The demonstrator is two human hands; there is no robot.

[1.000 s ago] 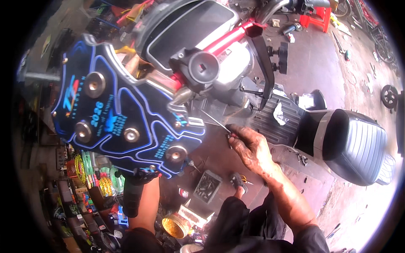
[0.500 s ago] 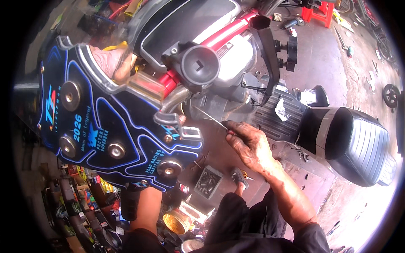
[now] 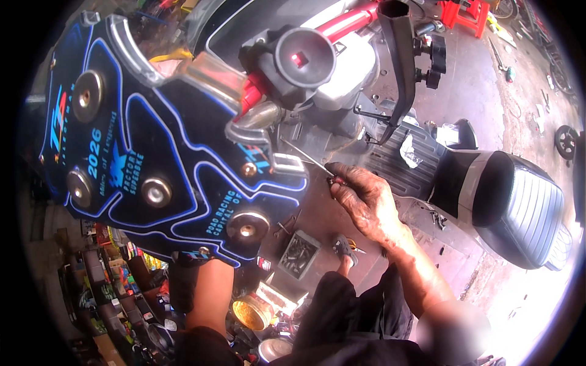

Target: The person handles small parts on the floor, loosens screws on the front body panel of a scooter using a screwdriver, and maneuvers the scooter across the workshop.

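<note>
My right hand (image 3: 363, 201) grips a screwdriver (image 3: 308, 158) with a thin steel shaft. Its tip points up and left toward the metal and dark plastic beside the scooter's front body (image 3: 320, 131). A large black panel (image 3: 155, 146) with blue outlines, lettering and round metal fittings fills the left of the view, tilted, below a red bar (image 3: 345, 21) and a round black mount (image 3: 304, 59). My left forearm (image 3: 210, 293) reaches up under this panel, which hides my left hand; I cannot tell what it holds.
The scooter's ribbed footboard (image 3: 418, 171) and black seat (image 3: 519, 213) extend right. Below are a grey parts bin (image 3: 299, 253), a yellow tub (image 3: 253, 312) and crowded shelves (image 3: 113, 299) at lower left. A red stool (image 3: 470, 18) and loose tools lie at upper right.
The panel has shifted left and up in the view and looks larger. My right hand with the screwdriver sits slightly higher, keeping its grip.
</note>
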